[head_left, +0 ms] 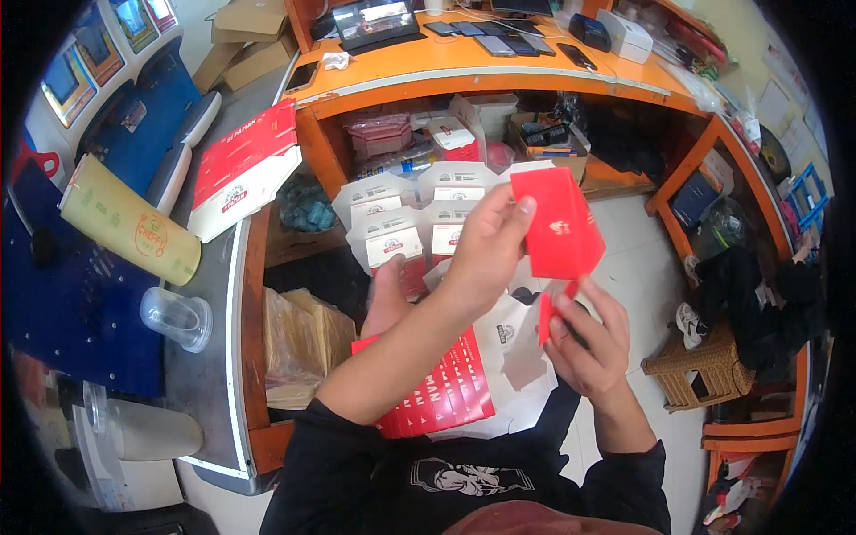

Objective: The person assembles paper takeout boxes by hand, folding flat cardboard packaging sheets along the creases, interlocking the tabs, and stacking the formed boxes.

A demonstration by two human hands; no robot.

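My left hand (489,239) pinches a red folding carton (557,223) between thumb and fingers, raised above my lap. The carton has small white printing and is partly folded. My right hand (593,343) grips a red flap at its lower end with thumb and fingers. Across my lap below my left forearm lies a stack of flat red cartons (455,388) with white lettering. Next to it, white carton panels (513,330) with a small dark logo spread out beneath my hands.
Folded white-and-red boxes (383,227) stand in front of my knees. On the grey side counter (214,357) are a flat red carton (250,160), a tall printed cup (129,223) and a clear plastic cup (176,318). An orange desk (446,58) holds a tablet (374,22) and phones. A woven stool (700,370) stands right.
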